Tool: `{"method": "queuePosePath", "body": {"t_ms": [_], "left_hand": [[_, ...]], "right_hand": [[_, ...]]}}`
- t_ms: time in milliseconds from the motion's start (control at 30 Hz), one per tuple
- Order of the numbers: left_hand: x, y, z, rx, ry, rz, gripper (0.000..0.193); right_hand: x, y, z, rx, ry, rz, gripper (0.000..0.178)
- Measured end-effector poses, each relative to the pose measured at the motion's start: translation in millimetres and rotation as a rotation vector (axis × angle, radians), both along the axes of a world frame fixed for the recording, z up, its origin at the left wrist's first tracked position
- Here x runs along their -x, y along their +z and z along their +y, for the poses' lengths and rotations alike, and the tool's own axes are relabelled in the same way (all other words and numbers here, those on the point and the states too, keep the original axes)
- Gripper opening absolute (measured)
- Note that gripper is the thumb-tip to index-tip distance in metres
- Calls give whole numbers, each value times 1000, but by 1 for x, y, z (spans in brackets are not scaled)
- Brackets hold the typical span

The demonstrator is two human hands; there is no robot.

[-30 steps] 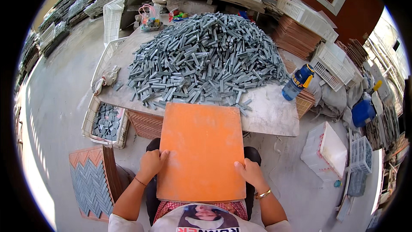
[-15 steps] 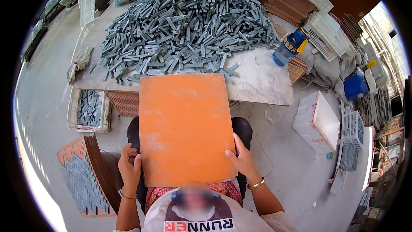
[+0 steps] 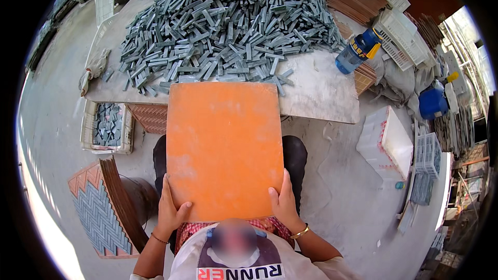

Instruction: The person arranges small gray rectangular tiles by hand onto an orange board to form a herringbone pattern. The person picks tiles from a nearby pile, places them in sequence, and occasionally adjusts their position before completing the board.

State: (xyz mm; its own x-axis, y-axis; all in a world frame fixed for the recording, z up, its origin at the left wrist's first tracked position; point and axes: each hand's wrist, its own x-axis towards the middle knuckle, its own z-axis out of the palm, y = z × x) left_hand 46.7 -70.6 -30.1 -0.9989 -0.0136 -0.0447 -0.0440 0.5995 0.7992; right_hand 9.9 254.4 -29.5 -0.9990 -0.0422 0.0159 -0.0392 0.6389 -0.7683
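Observation:
A flat orange board [image 3: 223, 150] lies across my lap, its far end at the near edge of the table. My left hand [image 3: 171, 208] grips its lower left edge, thumb on the top face and fingers along the side. On the opposite edge, my right hand [image 3: 284, 205] has the same kind of hold, with the thumb on top. Fingers under the board are hidden. Just beyond the board, a big heap of narrow grey-green stone strips [image 3: 228, 26] covers much of the table, a few loose ones near the board's far edge.
The pale worktable [image 3: 321, 93] carries a blue bottle [image 3: 358, 51] at right. Left of my legs are a crate of stone pieces [image 3: 107, 127] and a herringbone-patterned panel [image 3: 101, 212] leaning on stacked boards. A white foam box [image 3: 386, 145] stands on the floor at right.
My left hand has come in from beside the board and closed on its left edge. My right hand has moved slightly lower along the right edge.

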Motion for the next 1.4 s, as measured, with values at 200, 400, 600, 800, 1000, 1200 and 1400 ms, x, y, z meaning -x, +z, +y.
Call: {"method": "queuePosePath", "body": {"t_ms": [200,400,600,800,1000,1200,1400], "left_hand": [[10,4,-1,-44,5,-69,93],[-23,-6,-18,61,-182,46,122],[-20,-10,-17,174,-182,-95,136],[27,14,-42,-207,-1,-133,99],[99,-31,-11,-148,97,91,68],[87,-19,-3,-372,72,-1,61],[93,-22,-5,-422,90,-34,61]], "right_hand": [[11,4,10,222,43,-190,72],[4,15,19,-88,237,28,96],[9,5,13,-39,128,-60,101],[51,25,20,-179,176,-112,88],[106,-16,3,382,57,-81,73],[82,-22,2,195,-19,-25,69],[90,-18,-2,217,-24,-74,56]]}}
